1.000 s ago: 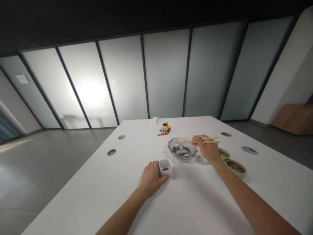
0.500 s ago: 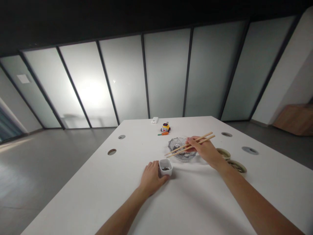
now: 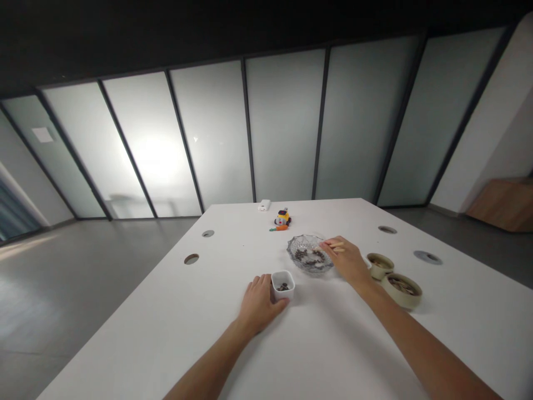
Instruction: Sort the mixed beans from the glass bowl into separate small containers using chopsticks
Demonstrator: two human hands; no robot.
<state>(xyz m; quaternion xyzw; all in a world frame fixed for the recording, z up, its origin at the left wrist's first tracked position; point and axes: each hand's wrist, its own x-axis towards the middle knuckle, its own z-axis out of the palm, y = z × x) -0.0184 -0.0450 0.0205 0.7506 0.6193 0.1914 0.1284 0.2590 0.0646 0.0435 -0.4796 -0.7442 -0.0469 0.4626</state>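
Observation:
My left hand [image 3: 259, 303] is wrapped round the left side of a small white square cup [image 3: 283, 293], which stands on the table with a few dark bits inside. Wooden chopsticks [image 3: 338, 248] are pinched in my right hand [image 3: 347, 261], at the right rim of a clear glass bowl [image 3: 310, 268]. Their tips point toward the bowl's inside and are hard to make out. Dark seed-like pieces [image 3: 310, 255] lie spread over the bowl's bottom.
Right of the bowl stand two beige round pots, a smaller one [image 3: 381, 268] and a larger one [image 3: 402, 294] with flat pieces inside. Farther back on the white table [image 3: 200, 333] are a yellow toy car [image 3: 282, 217], a toy carrot [image 3: 281, 228] and a white box-shaped device [image 3: 264, 205].
My right hand has swung the chopsticks from above the white cup back over the glass bowl, turning them away from me. The left hand and cup have stayed in place.

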